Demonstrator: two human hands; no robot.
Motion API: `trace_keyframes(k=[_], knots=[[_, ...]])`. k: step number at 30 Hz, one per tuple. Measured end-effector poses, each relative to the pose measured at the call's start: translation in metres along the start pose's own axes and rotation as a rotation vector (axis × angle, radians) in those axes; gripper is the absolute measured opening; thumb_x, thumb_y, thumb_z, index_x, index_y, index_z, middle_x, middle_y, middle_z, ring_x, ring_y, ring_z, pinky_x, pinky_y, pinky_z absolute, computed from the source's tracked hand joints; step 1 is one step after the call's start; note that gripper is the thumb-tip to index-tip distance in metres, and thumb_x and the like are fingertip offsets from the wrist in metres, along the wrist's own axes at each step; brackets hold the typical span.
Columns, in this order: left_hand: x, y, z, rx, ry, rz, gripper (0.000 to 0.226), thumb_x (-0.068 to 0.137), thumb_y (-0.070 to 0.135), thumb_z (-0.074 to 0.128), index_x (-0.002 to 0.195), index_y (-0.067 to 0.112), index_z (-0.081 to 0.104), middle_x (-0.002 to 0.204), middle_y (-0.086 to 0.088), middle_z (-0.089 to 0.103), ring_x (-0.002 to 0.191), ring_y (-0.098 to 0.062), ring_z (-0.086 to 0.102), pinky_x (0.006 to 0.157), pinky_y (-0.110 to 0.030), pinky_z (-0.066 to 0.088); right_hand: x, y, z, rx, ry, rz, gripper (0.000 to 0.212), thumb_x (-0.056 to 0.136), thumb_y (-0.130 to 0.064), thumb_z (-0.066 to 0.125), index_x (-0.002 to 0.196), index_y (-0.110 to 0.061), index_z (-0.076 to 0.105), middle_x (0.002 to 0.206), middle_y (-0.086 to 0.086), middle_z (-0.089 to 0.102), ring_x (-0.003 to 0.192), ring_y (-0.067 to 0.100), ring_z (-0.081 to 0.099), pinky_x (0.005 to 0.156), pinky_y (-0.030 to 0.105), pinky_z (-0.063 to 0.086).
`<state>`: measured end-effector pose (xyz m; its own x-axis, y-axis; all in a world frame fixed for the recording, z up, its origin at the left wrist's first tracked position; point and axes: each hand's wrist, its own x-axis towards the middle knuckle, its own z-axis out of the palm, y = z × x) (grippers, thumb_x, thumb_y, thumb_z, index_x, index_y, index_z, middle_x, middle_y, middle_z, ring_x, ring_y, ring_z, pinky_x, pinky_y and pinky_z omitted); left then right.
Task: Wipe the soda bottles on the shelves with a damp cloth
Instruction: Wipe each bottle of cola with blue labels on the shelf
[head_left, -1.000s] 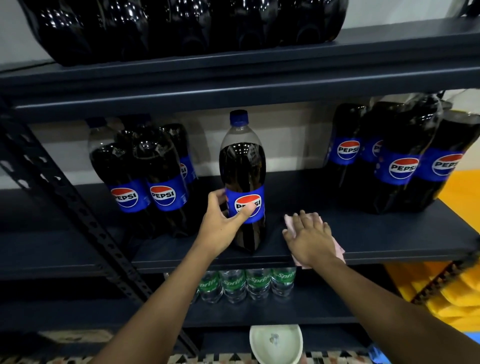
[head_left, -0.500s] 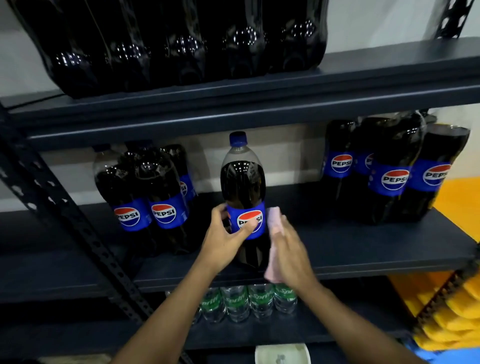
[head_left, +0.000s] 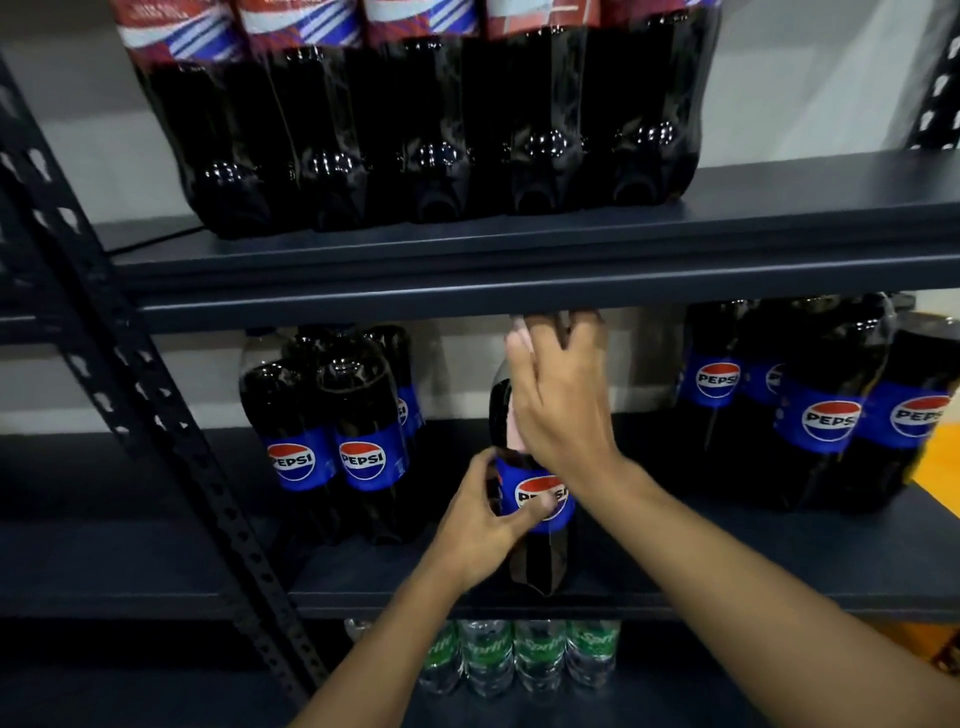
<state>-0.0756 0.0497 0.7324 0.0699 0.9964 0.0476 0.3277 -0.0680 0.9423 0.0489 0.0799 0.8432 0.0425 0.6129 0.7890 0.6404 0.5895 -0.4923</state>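
Observation:
A tall Pepsi bottle (head_left: 537, 561) with a blue label stands alone at the front of the middle shelf (head_left: 727, 566). My left hand (head_left: 480, 519) grips it at the label, thumb across the logo. My right hand (head_left: 558, 405) holds a pink cloth (head_left: 517, 338) around the bottle's shoulder and neck, just below the upper shelf's edge. The bottle's cap and top are hidden behind the hand and cloth.
More Pepsi bottles (head_left: 332, 441) stand at the left of the same shelf, and a wrapped pack (head_left: 810, 405) at the right. Dark cola bottles (head_left: 415, 119) fill the upper shelf. Small Sprite bottles (head_left: 519, 654) sit below. A perforated upright post (head_left: 171, 441) slants at left.
My right hand lifted the cloth off the shelf, brought it to the bottle's label, then slid it up to the neck. My left hand kept its grip on the bottle. The camera tilted upward.

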Motion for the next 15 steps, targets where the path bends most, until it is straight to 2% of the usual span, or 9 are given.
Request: trace_keyframes(k=[2,4,6,8,10,11,13,15], knots=[[0.0,-0.002,0.001,-0.015,0.006,-0.003,0.089,0.06,0.078,0.085,0.134,0.049,0.046,0.128,0.02,0.065,0.11,0.0,0.07,0.102,-0.037,0.059,0.012,-0.004,-0.004,-0.1,-0.085,-0.076,0.035,0.109,-0.032,0.04,0.112,-0.012,0.068,0.109,0.009,0.059,0.099,0.029,0.058,0.085,0.037,0.044],[-0.001,0.0,-0.001,-0.012,-0.014,-0.004,0.087,0.059,0.081,0.084,0.132,0.052,0.045,0.13,0.02,0.064,0.11,0.002,0.07,0.1,-0.033,0.059,0.018,-0.002,-0.007,-0.176,-0.117,-0.115,0.034,0.108,-0.03,0.042,0.112,-0.011,0.07,0.106,0.01,0.069,0.102,0.029,0.059,0.094,0.035,0.038],[0.001,0.005,-0.007,-0.044,-0.058,-0.058,0.071,0.076,0.072,0.079,0.134,0.045,0.049,0.134,0.015,0.063,0.11,0.0,0.07,0.1,-0.031,0.057,0.019,-0.001,-0.009,-0.165,-0.116,-0.096,0.031,0.107,-0.029,0.045,0.099,-0.011,0.069,0.091,0.008,0.071,0.09,0.028,0.061,0.086,0.032,0.035],[0.009,0.016,-0.018,-0.179,-0.05,-0.172,0.042,0.101,0.061,0.054,0.132,0.033,0.057,0.136,0.006,0.065,0.116,-0.01,0.067,0.106,-0.04,0.051,0.017,0.0,-0.011,-0.12,-0.078,-0.105,0.028,0.105,-0.029,0.048,0.09,-0.014,0.065,0.082,0.001,0.064,0.08,0.024,0.059,0.079,0.031,0.035],[0.02,0.031,-0.025,-0.372,0.014,-0.203,0.056,0.107,0.06,0.032,0.133,0.022,0.064,0.137,-0.004,0.068,0.123,-0.02,0.065,0.113,-0.049,0.045,0.012,0.0,-0.01,-0.066,-0.051,-0.126,0.03,0.103,-0.033,0.044,0.096,-0.014,0.066,0.089,-0.002,0.062,0.084,0.019,0.057,0.078,0.029,0.035],[0.025,0.043,-0.023,-0.465,0.039,-0.173,0.062,0.108,0.059,0.027,0.13,0.018,0.067,0.133,-0.008,0.072,0.119,-0.022,0.068,0.11,-0.047,0.048,0.009,0.001,-0.009,-0.03,-0.06,-0.126,0.036,0.103,-0.035,0.04,0.102,-0.013,0.068,0.095,0.0,0.063,0.089,0.019,0.057,0.078,0.03,0.037],[0.032,0.067,-0.012,-0.568,0.099,-0.104,0.06,0.112,0.051,0.024,0.113,0.016,0.073,0.107,-0.006,0.081,0.096,-0.015,0.077,0.089,-0.034,0.06,0.002,0.002,-0.004,0.022,-0.059,-0.102,0.044,0.102,-0.034,0.033,0.115,-0.012,0.069,0.108,0.002,0.066,0.101,0.021,0.058,0.085,0.036,0.044],[0.038,0.081,0.004,-0.623,0.111,-0.036,0.053,0.116,0.035,0.025,0.101,0.017,0.073,0.083,0.002,0.08,0.077,-0.007,0.075,0.071,-0.026,0.06,-0.008,0.004,0.003,0.007,0.023,-0.082,0.043,0.1,-0.028,0.037,0.126,-0.012,0.067,0.123,0.005,0.064,0.115,0.024,0.056,0.095,0.043,0.046]])
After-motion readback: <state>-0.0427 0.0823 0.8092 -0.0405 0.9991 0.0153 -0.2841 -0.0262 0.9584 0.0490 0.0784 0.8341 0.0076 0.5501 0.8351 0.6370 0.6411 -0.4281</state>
